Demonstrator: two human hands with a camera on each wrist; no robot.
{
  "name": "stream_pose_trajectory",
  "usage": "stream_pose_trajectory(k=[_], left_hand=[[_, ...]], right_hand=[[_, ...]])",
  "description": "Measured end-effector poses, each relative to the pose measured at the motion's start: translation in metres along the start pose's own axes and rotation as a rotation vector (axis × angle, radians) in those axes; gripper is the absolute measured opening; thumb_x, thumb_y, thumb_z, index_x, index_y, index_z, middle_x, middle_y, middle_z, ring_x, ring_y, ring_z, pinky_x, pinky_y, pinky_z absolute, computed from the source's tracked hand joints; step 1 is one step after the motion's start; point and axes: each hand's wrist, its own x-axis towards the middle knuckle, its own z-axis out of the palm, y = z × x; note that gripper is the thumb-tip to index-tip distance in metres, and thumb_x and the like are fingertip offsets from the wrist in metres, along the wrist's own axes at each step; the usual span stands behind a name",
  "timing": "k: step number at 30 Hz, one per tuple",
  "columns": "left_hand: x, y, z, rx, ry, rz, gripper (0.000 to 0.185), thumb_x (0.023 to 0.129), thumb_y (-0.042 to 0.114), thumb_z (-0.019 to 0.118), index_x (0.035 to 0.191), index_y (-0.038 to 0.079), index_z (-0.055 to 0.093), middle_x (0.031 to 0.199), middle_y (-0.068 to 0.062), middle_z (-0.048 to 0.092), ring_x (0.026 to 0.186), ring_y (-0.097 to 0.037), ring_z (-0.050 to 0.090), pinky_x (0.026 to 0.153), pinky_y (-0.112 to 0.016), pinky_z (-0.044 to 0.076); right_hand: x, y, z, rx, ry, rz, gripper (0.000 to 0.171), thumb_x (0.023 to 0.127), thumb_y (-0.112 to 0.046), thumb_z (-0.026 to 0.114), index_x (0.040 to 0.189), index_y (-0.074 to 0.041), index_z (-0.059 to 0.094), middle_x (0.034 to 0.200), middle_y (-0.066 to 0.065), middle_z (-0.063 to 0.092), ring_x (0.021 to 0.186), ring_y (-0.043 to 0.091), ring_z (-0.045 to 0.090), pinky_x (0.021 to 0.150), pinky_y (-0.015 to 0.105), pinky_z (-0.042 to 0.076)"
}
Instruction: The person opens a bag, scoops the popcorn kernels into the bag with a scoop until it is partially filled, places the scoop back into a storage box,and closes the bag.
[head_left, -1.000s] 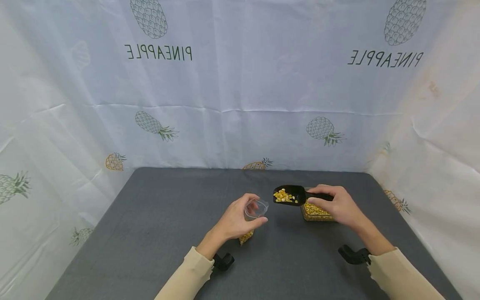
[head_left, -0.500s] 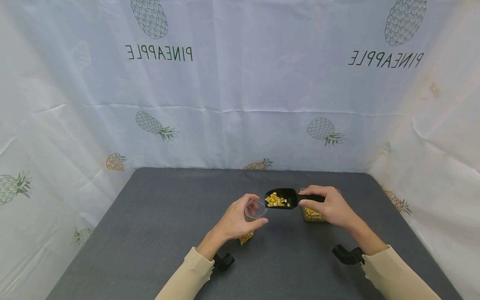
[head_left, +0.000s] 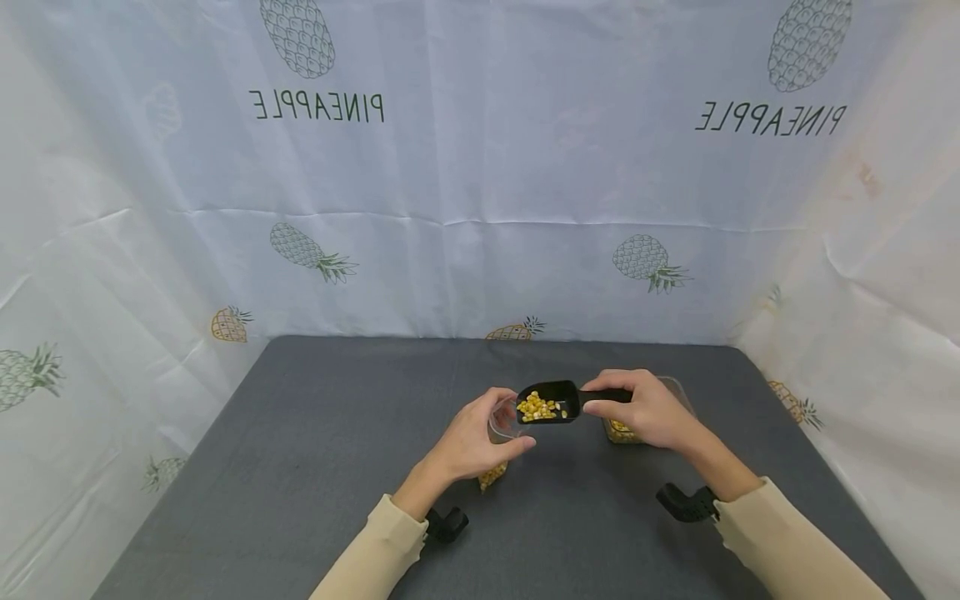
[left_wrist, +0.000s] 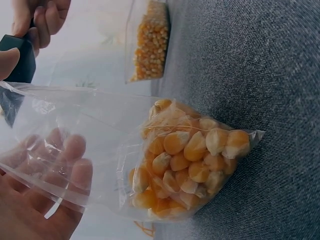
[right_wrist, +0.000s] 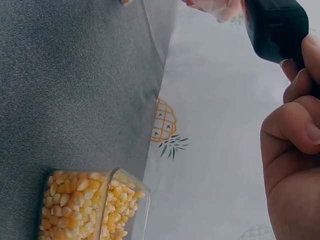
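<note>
Head view: right hand (head_left: 651, 412) gripped scoop (head_left: 551, 402) (kernels heaped); left hand (head_left: 471, 437) pinched bag (left_wrist: 165, 165) mouth. Narrow opening, tilt risked spill.

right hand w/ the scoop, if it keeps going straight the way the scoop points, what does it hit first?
Most likely the open mouth of the clear bag held by the left hand. The black scoop in the right hand points left, its tip about at the bag's rim; depth is unclear, so contact can't be confirmed.
</note>
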Motion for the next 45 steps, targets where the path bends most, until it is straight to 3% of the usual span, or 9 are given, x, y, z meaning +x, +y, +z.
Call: stream_pose_trajectory(k=[8, 14, 23, 29, 45], left_hand=[[0.0, 0.0, -0.001, 0.026, 0.003, -0.004, 0.062, 0.092, 0.042, 0.075, 0.138, 0.008, 0.052, 0.103, 0.004, 0.058, 0.089, -0.009, 0.056, 0.078, -0.031, 0.051], [0.0, -0.001, 0.0, 0.035, 0.002, -0.008, 0.062, 0.091, 0.042, 0.076, 0.138, 0.008, 0.053, 0.103, 0.004, 0.059, 0.09, -0.009, 0.056, 0.078, -0.031, 0.052], [0.0, -0.001, 0.0, 0.021, 0.004, -0.018, 0.061, 0.091, 0.043, 0.076, 0.138, 0.012, 0.053, 0.108, 0.005, 0.06, 0.093, -0.01, 0.056, 0.08, -0.031, 0.051], [0.0, -0.001, 0.0, 0.012, -0.003, -0.03, 0.064, 0.091, 0.044, 0.075, 0.141, 0.01, 0.052, 0.115, 0.002, 0.062, 0.096, -0.011, 0.058, 0.081, -0.033, 0.053], [0.0, -0.002, 0.001, -0.004, 0.001, -0.017, 0.06, 0.09, 0.043, 0.076, 0.138, 0.014, 0.054, 0.105, 0.007, 0.059, 0.087, -0.01, 0.055, 0.072, -0.029, 0.05]], right_hand=[[0.009, -0.002, 0.001, 0.015, -0.066, -0.01, 0.022, 0.095, -0.018, 0.074, 0.115, -0.01, 0.076, 0.097, -0.002, 0.068, 0.07, 0.022, 0.056, 0.063, 0.032, 0.048], [0.013, -0.007, 0.001, -0.017, -0.112, -0.01, 0.024, 0.097, -0.021, 0.072, 0.117, -0.008, 0.075, 0.099, -0.002, 0.068, 0.072, 0.017, 0.055, 0.065, 0.032, 0.048], [0.018, -0.017, -0.004, -0.046, -0.16, -0.001, 0.026, 0.098, -0.023, 0.07, 0.119, -0.008, 0.074, 0.107, 0.0, 0.068, 0.089, 0.017, 0.06, 0.076, 0.038, 0.051], [0.022, -0.022, -0.005, -0.092, -0.177, -0.04, 0.025, 0.097, -0.023, 0.071, 0.117, -0.008, 0.074, 0.103, -0.002, 0.067, 0.085, 0.013, 0.058, 0.072, 0.034, 0.05], [0.024, -0.039, -0.001, -0.174, -0.172, -0.166, 0.022, 0.094, -0.018, 0.075, 0.114, -0.009, 0.075, 0.092, -0.008, 0.061, 0.07, 0.008, 0.05, 0.063, 0.029, 0.046]])
